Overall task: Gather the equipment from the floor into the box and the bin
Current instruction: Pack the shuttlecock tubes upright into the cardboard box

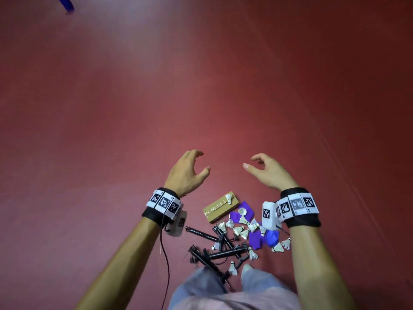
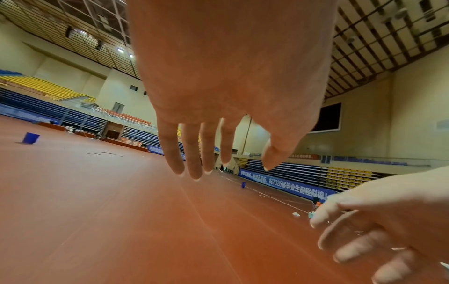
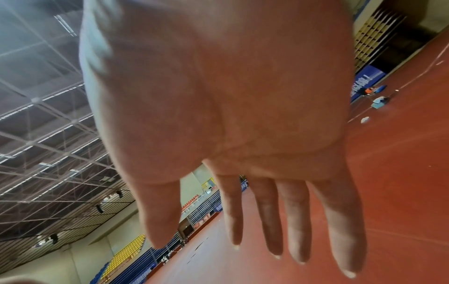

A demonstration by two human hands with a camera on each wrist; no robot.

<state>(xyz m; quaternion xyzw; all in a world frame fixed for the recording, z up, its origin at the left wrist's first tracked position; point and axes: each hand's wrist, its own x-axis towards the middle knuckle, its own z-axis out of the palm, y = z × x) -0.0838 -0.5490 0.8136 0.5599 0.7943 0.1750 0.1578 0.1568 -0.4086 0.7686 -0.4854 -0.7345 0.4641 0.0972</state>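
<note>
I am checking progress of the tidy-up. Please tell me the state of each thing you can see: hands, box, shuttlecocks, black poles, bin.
left hand: raised, holds nothing.
right hand: raised, holds nothing.
cardboard box: closed, on the floor, one shuttlecock on top.
shuttlecocks: scattered on the floor.
black poles: piled on the floor.
blue bin: upright, far away.

I count one cardboard box [image 1: 220, 208], one blue bin [image 2: 31, 138] far off, roughly fourteen white shuttlecocks [image 1: 238, 230], several black folded stands [image 1: 225, 253] (tangled, count unclear), purple cloth pieces [image 1: 257, 239], perhaps three.
</note>
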